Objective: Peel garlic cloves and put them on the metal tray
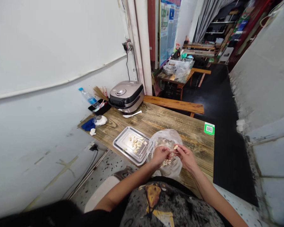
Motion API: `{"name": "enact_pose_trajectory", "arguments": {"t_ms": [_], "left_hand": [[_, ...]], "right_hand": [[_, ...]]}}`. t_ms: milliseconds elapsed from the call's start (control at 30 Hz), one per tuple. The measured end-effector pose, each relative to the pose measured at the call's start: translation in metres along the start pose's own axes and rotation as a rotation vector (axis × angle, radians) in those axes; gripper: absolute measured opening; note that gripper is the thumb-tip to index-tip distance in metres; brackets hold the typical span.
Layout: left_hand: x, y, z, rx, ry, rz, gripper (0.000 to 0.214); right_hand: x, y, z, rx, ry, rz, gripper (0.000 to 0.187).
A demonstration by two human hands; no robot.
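Both my hands meet over a clear plastic bag [166,138] of garlic cloves and skins at the near edge of a wooden table [170,121]. My right hand [186,156] pinches a pale garlic clove [175,147] between its fingertips. My left hand [159,155] is curled with its fingers closed against the same clove. To the left of the bag lies a metal tray [123,142] with several peeled cloves [136,142] in it.
A silver rice cooker [126,95] and a white spoon [132,115] sit at the table's far end. A water bottle [89,98], black holder, blue cloth [88,125] and crumpled tissue lie by the wall. A green QR sticker [209,128] marks the right edge. A bench stands beyond.
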State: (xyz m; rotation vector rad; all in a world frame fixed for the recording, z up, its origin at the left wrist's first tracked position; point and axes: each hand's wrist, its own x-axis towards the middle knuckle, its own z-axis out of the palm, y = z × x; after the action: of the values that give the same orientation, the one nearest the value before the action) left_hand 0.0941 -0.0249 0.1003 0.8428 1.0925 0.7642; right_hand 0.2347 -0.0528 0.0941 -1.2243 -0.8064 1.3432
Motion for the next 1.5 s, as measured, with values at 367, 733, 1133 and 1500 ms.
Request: {"name": "enact_pose_trajectory", "arguments": {"t_ms": [367, 733, 1133, 1500], "left_hand": [[0.037, -0.06, -0.026, 0.676, -0.029, 0.303, 0.024], [0.026, -0.038, -0.011, 0.403, -0.022, 0.47, 0.026], [0.017, -0.021, -0.013, 0.637, -0.002, 0.858, 0.022], [0.008, -0.004, -0.015, 0.947, -0.16, 0.97, 0.028]], "right_hand": [[0.014, 0.051, -0.007, 0.036, 0.069, 0.158, 0.039], [0.01, 0.04, -0.007, -0.367, 0.104, -0.19, 0.029], [-0.004, 0.008, -0.005, -0.655, 0.067, -0.273, 0.029], [-0.01, -0.012, 0.007, -1.195, 0.026, -0.538, 0.027]]}}
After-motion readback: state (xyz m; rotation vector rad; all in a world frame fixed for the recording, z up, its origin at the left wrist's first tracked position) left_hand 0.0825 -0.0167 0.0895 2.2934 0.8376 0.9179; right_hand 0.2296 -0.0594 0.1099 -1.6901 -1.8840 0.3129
